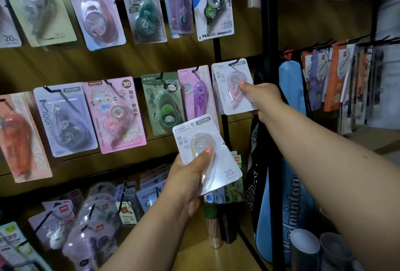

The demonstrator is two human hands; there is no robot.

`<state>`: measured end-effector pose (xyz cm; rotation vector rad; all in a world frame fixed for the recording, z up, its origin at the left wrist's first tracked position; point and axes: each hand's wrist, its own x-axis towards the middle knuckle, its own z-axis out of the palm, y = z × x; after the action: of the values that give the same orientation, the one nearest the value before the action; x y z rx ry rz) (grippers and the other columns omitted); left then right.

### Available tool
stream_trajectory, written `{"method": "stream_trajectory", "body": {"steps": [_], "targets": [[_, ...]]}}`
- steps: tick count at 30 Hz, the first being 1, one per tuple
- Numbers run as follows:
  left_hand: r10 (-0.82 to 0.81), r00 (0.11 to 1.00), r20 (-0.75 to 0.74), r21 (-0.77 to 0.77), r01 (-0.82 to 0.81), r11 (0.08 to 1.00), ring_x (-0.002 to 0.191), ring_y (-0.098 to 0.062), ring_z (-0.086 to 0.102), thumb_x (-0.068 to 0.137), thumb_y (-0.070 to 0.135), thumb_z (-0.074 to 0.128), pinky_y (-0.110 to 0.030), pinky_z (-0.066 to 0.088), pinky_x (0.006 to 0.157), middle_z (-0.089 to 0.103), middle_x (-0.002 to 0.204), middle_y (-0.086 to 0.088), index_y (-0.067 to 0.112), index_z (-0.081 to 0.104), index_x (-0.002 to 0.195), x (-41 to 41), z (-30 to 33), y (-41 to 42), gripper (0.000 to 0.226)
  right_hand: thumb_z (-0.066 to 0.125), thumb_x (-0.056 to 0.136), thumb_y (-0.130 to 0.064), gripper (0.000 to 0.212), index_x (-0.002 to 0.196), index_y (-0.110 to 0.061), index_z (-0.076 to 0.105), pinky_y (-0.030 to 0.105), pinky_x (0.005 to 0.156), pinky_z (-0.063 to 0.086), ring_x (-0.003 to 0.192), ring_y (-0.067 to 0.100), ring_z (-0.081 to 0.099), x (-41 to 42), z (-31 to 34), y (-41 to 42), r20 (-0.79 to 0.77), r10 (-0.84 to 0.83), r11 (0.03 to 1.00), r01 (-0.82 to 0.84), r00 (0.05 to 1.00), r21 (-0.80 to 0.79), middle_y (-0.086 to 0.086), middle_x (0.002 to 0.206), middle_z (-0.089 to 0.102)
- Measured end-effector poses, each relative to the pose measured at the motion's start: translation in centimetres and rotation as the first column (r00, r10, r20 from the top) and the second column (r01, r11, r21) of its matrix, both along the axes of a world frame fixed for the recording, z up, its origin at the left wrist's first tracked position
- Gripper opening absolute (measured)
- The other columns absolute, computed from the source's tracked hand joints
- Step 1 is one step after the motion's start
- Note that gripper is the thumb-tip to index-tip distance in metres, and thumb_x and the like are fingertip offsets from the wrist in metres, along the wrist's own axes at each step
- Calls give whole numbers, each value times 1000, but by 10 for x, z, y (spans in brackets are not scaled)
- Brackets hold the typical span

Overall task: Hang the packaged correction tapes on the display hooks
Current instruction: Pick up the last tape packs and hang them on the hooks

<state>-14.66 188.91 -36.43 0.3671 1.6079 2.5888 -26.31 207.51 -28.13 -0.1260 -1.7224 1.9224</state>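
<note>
Your right hand point(263, 99) pinches the pink pack point(232, 86) already on the far-right hook point(234, 62). Your left hand point(190, 175) grips the yellow pack point(205, 151), upright, below-left of that hook; lift it up-right.

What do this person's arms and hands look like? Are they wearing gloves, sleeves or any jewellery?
Both forearms are bare as far as the picture shows; no sleeve reaches into view. The left hand and right hand wear no gloves, and no rings, watch or bracelet show. The one nail seen clearly, on the left thumb, is fairly long and rounded with a glossy pinkish finish.
</note>
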Motion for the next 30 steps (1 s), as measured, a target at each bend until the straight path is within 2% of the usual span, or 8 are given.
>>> {"method": "stream_trajectory", "body": {"steps": [4,8,12,16,18,21,24,30], "targets": [[0,1000,7,-27,0,1000,67,-21,76,95,10,58,-32,60,52,78,79,-5,14,63,108,-5,-3,0,15,76,70,-53,59,104,-7,64,36,68,59,87,28,68,-11,-5,-7,99,-62,997,57,993,51,7,100,68],[9,1000,10,-40,-8,999,68,-21,76,94,12,60,-33,61,53,78,81,-7,13,65,107,-10,-6,-1,14,66,77,-60,62,107,-6,62,27,49,50,64,20,62,-6,-24,-15,193,-47,997,33,980,71,9,87,66],[23,999,24,-43,-22,999,65,-21,75,93,12,61,-33,60,51,78,78,-6,13,66,101,-12,-7,0,10,64,79,-58,76,130,-6,44,27,48,43,87,23,57,8,-54,-19,210,-72,997,64,975,42,12,115,59],[49,998,26,-61,-47,997,69,-24,76,91,12,64,-39,63,60,79,84,-8,12,69,99,-15,-9,1,10,60,87,-49,37,89,-13,56,22,51,42,65,13,51,40,-72,-29,146,140,989,-146,979,32,5,82,55],[49,999,22,-69,-48,996,72,-25,76,91,12,65,-43,63,65,78,86,-10,11,69,100,-16,-10,2,10,60,88,-48,35,81,-14,58,21,50,43,57,10,53,57,-76,-33,128,273,960,-280,953,34,-1,73,57],[42,999,9,-78,-41,996,75,-27,76,90,13,66,-44,62,71,78,89,-12,9,69,101,-14,-9,2,12,63,84,-51,34,88,-17,68,34,76,54,81,20,69,69,-82,-37,119,381,921,-388,917,41,0,84,73],[32,999,-30,-94,-34,995,80,-28,76,82,17,70,-50,59,81,78,93,-13,10,71,100,-12,-7,0,19,67,77,-54,45,101,-17,70,47,100,46,107,28,64,75,-81,-38,129,331,940,-339,935,44,3,105,72],[12,999,-39,-94,-16,995,88,-32,75,77,21,72,-52,59,81,77,100,-14,13,71,104,-8,-4,-4,28,63,88,-37,18,96,-22,68,45,94,51,101,27,66,82,-78,-40,54,293,955,-295,955,22,4,100,72]]}}
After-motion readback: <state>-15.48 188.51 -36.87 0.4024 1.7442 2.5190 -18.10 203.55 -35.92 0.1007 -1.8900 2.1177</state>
